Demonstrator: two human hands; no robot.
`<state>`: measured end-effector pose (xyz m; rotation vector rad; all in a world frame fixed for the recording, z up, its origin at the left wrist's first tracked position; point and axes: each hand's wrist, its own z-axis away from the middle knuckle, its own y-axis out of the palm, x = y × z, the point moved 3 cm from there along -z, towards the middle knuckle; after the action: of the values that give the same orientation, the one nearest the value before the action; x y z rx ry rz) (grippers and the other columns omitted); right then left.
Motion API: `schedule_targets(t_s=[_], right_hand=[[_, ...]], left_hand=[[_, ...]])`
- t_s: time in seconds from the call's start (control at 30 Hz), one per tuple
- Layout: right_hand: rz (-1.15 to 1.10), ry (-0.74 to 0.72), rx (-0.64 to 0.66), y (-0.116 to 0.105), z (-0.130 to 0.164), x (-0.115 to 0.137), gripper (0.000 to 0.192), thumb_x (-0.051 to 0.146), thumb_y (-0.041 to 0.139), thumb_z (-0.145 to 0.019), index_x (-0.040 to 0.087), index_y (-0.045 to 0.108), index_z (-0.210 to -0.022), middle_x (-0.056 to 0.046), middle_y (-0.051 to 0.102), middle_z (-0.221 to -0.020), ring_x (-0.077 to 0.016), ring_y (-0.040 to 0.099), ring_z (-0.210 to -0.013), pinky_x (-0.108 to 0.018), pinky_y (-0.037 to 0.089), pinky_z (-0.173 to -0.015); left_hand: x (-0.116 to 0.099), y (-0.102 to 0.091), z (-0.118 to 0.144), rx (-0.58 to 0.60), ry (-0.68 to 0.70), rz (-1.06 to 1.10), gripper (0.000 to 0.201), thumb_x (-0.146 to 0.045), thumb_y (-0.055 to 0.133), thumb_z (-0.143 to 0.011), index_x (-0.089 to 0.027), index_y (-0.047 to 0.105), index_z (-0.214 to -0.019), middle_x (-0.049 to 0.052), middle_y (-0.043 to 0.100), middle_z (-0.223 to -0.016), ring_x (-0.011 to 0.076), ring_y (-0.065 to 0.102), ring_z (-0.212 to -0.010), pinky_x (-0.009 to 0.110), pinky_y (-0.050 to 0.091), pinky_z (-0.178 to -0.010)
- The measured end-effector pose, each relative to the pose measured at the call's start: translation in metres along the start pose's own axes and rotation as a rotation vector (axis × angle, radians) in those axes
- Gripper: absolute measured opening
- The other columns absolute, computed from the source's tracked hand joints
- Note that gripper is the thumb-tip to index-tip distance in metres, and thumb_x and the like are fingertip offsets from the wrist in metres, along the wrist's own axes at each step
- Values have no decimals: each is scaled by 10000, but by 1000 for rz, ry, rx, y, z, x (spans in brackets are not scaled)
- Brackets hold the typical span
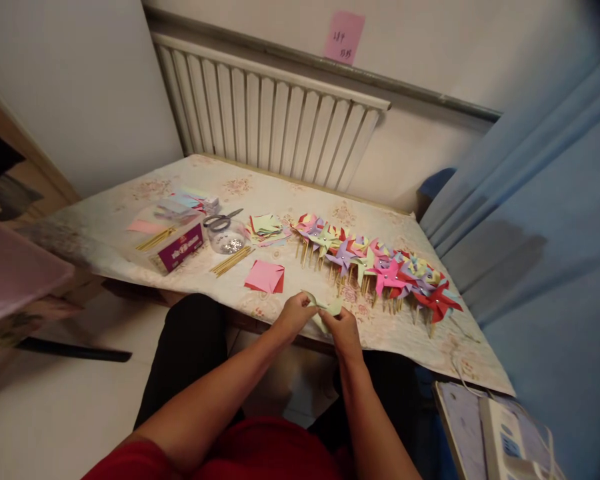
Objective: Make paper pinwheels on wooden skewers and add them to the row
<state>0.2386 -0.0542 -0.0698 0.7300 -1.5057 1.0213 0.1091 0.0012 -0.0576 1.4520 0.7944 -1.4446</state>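
Between my two hands, at the table's front edge, is a pale green paper pinwheel head (335, 307) with its flaps bent inward. My left hand (296, 315) is closed on its left side, thumb and finger pinching a flap. On the right side my right hand (343, 330) pinches the same paper near its middle. The fingers hide part of the centre, so a pin there cannot be made out. Just beyond my left hand lies a small stack of pink and red paper squares (265, 276). Several finished pinwheels (365, 260) on sticks stand in rows to the right.
Scissors (222, 219) rest on a clear tub (229, 239) of small shiny pieces. Thin wooden sticks (231, 261) lie beside it. A purple-fronted box (181, 249) and more coloured paper (266, 227) are near. A radiator (275, 107) is behind; a blue curtain (540, 220) hangs right.
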Motion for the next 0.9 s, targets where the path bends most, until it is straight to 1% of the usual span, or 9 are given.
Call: schedule_targets(t_s=[0.17, 0.27, 0.37, 0.5, 0.53, 0.6, 0.67, 0.77, 0.9], right_hand=[[-39, -2, 46, 8, -4, -8, 398, 444, 725, -670, 107, 725, -883, -63, 732, -769, -186, 620, -656, -275, 478, -611], [-129, 35, 42, 13, -10, -12, 448, 445, 730, -658, 97, 721, -939, -89, 746, -839, -201, 645, -687, -285, 495, -631], [-144, 57, 2, 12, -20, -18, 463, 449, 741, -635, 95, 729, -934, -95, 751, -838, -212, 656, -690, -288, 501, -628], [-133, 81, -14, 8, -33, -31, 450, 443, 739, -634, 92, 733, -916, -93, 748, -805, -211, 648, -663, -287, 490, -604], [-121, 84, -20, 8, -36, -36, 443, 441, 739, -633, 90, 733, -903, -90, 746, -792, -209, 642, -654, -288, 486, -598], [-66, 70, -48, 7, -39, -44, 412, 439, 735, -638, 93, 731, -862, -80, 739, -767, -206, 631, -650, -289, 478, -598], [-24, 52, -61, 6, -40, -50, 386, 433, 729, -649, 100, 729, -844, -71, 735, -756, -203, 623, -657, -291, 476, -618], [-15, 41, -70, 6, -39, -53, 381, 435, 728, -653, 108, 731, -847, -66, 736, -754, -207, 624, -667, -295, 476, -636], [-12, 33, -72, 5, -37, -51, 365, 435, 733, -658, 119, 733, -840, -64, 740, -775, -214, 630, -684, -303, 478, -662]], left_hand=[[-7, -9, 7, -10, -7, -31, 151, -287, 646, -641, -180, 553, -695, -39, 522, -632, 121, 470, -603, 251, 363, -605], [-11, -26, 9, -43, 29, -138, 167, -331, 626, -685, -176, 577, -723, -27, 541, -648, 130, 476, -615, 259, 357, -617], [-9, -58, 7, -102, 53, -334, 111, -294, 578, -712, -183, 586, -719, -9, 568, -661, 154, 508, -655, 272, 375, -647], [-8, -117, 0, -160, 92, -718, 51, -199, 544, -726, -202, 576, -687, 1, 586, -676, 170, 520, -689, 281, 383, -678], [-9, -132, -1, -170, 91, -828, 66, -190, 533, -739, -203, 574, -689, 9, 597, -700, 175, 523, -707, 287, 387, -697], [-13, -161, -2, -198, 78, -901, 67, -168, 538, -743, -195, 582, -700, 42, 617, -767, 196, 529, -770, 307, 386, -747], [-19, -185, -2, -241, 57, -1084, 102, -180, 500, -797, -190, 600, -776, 70, 629, -862, 215, 546, -849, 315, 387, -784], [-24, -212, -4, -346, -28, -1289, 185, -218, 430, -870, -175, 604, -914, 113, 623, -1014, 236, 569, -933, 315, 394, -781], [-25, -229, -12, -399, -87, -1428, 278, -260, 355, -913, -155, 580, -1038, 154, 591, -1110, 267, 597, -938, 336, 406, -733]])
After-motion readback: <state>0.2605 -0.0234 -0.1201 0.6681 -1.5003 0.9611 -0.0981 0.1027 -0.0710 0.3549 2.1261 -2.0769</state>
